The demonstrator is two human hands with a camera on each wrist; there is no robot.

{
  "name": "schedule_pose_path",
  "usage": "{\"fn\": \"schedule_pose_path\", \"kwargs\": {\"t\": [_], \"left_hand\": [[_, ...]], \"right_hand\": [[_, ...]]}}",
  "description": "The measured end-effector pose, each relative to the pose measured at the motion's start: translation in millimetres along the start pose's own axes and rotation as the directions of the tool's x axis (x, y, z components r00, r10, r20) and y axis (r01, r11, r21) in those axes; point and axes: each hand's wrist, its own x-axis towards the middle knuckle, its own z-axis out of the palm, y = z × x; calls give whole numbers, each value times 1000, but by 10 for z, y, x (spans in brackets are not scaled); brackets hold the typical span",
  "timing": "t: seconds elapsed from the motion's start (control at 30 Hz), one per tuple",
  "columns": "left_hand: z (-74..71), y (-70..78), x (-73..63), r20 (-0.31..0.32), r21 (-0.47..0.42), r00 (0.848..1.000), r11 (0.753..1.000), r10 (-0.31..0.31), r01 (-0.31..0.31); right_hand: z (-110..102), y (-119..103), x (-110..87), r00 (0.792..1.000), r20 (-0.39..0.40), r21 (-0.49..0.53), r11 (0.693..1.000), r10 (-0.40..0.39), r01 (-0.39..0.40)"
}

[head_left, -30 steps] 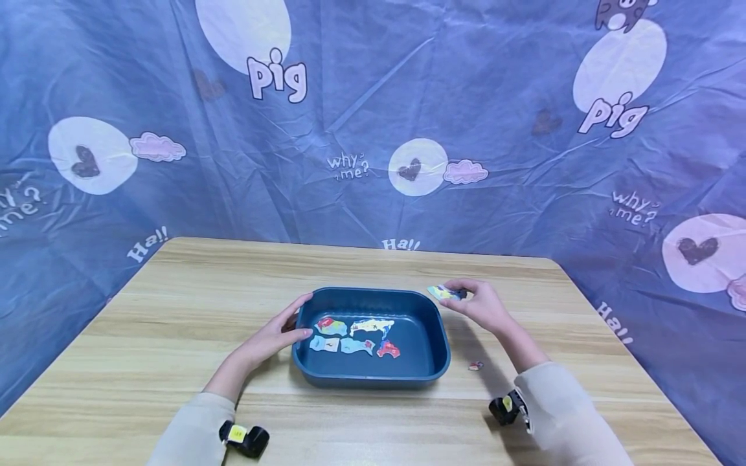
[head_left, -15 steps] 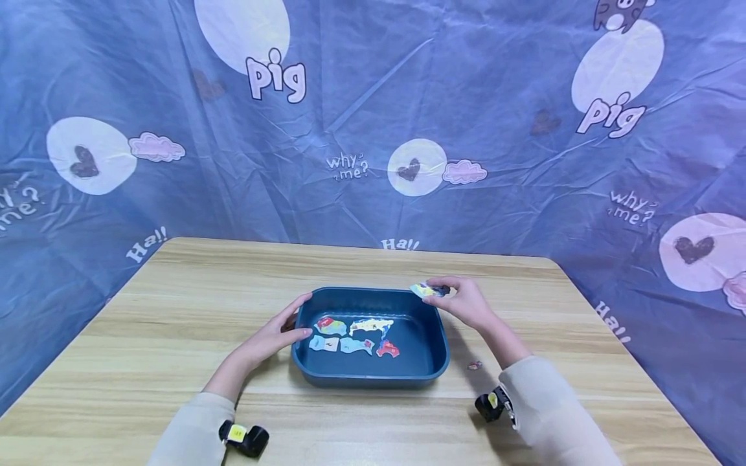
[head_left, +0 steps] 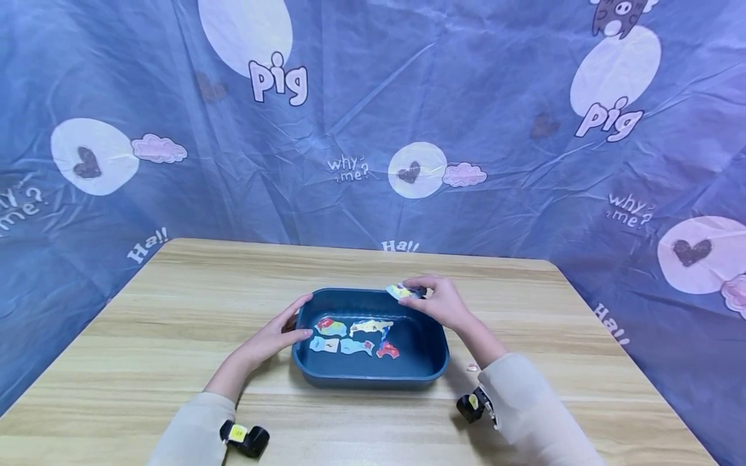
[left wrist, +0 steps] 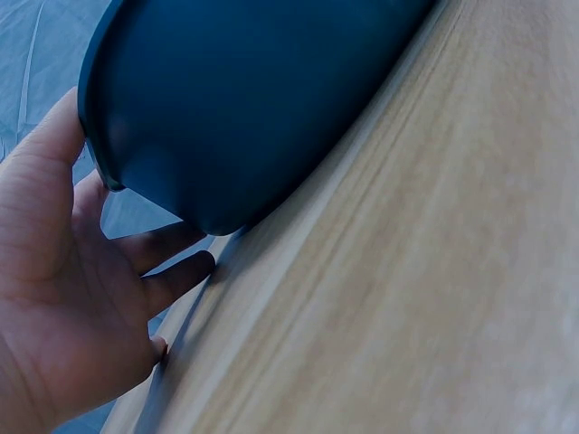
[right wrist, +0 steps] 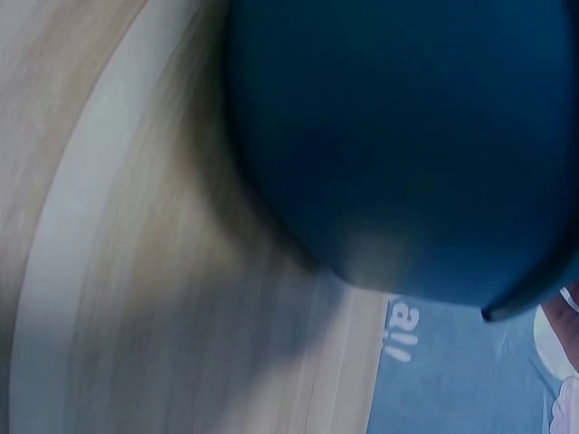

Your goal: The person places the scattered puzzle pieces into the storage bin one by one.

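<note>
A dark blue rectangular bin (head_left: 373, 377) sits on the wooden table. My left hand (head_left: 268, 340) holds its left end, with the thumb over the rim and the index finger at the back corner; the left wrist view shows the other fingers beside the outer wall. Between thumb and fingers, my right hand (head_left: 441, 304) pinches a flat, colourful piece like a jigsaw puzzle piece (head_left: 399, 292), above the bin's back rim. Inside the bin lie several similar flat pieces, among them a red one (head_left: 387, 350), a yellow one (head_left: 371, 325) and a light blue one (head_left: 356, 347).
One small red-and-white piece (head_left: 473, 367) lies on the table (head_left: 233, 278) to the right of the bin, near my right forearm. A blue printed cloth (head_left: 350, 220) hangs behind the table. Each wrist bears a black camera.
My right hand has moved left with the flat piece, from beyond the bin's right corner to over its back rim. The left hand and the bin have stayed in place.
</note>
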Motion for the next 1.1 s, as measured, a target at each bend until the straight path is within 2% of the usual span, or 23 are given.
{"fn": "schedule_pose_path", "kwargs": {"t": [0.43, 0.6, 0.8, 0.93, 1.1], "left_hand": [[-3, -23, 6, 3, 5, 1000, 1000, 2, -2], [-1, -20, 6, 3, 2, 1000, 1000, 7, -7], [1, -54, 21, 5, -17, 1000, 1000, 13, -13], [-6, -93, 40, 6, -21, 1000, 1000, 16, -16], [-20, -250, 120, 0, -22, 1000, 999, 24, -24]], "right_hand": [[151, -163, 48, 999, 49, 42, 999, -10, 8], [198, -197, 58, 998, 52, 96, 995, -38, 33], [268, -239, 81, 996, 53, 91, 994, -70, 65], [321, -282, 109, 991, 60, 107, 988, -122, 115], [313, -585, 50, 989, 82, 131, 985, -120, 109]]}}
